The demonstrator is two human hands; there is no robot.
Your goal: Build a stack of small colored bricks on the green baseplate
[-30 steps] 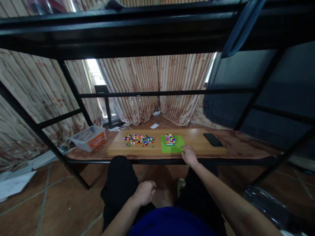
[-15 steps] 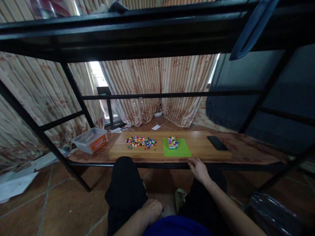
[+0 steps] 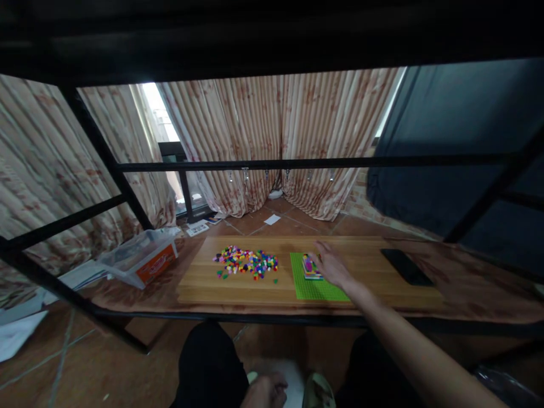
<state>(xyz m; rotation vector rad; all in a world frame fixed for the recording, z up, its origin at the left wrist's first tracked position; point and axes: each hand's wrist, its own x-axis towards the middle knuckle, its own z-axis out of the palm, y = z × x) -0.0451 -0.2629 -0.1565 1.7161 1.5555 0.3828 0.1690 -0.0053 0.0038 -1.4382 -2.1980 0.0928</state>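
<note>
A small build of colourful toy bricks [image 3: 311, 268] stands on a bright green baseplate [image 3: 321, 292]. My right hand [image 3: 330, 265] reaches over the plate from the right, thumb and fingers apart beside the build, covering its right side. Whether the fingertips touch the bricks I cannot tell. Low between my knees is my left hand [image 3: 266, 391], blurred, its fingers curled in and no object showing in them. Left of the plate, a loose pile of small coloured bricks [image 3: 246, 262] lies spread on the wooden board [image 3: 272, 294].
A dark phone [image 3: 407, 266] lies on the board's right end. To the left stands a clear plastic box [image 3: 142, 258] with an orange label. A black metal rail [image 3: 272, 165] crosses behind the board, and a dark bunk [image 3: 272, 45] hangs overhead. Patterned curtains [image 3: 238, 124] fill the back.
My right hand has risen from the board's front edge, going forward to the brick build. My left hand has shifted lower in view. The head view has tilted and come closer.
</note>
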